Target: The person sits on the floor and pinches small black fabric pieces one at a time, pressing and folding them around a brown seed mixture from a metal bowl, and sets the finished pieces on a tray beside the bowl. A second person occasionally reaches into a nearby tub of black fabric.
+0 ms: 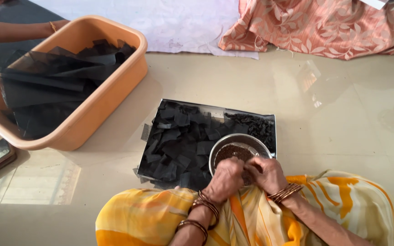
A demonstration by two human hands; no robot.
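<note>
Both hands, left hand point(225, 178) and right hand point(266, 174), meet fingertip to fingertip over the round steel bowl of dark grains point(237, 152) on the flat metal tray of black fabric squares point(178, 141); whatever they pinch is hidden.

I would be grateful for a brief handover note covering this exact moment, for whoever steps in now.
Left hand and right hand are together over the near rim of the steel bowl, which holds dark grains; what the fingers pinch is hidden. The bowl sits on a tray covered with small black squares. An orange tub of larger black sheets stands to the left.
</note>
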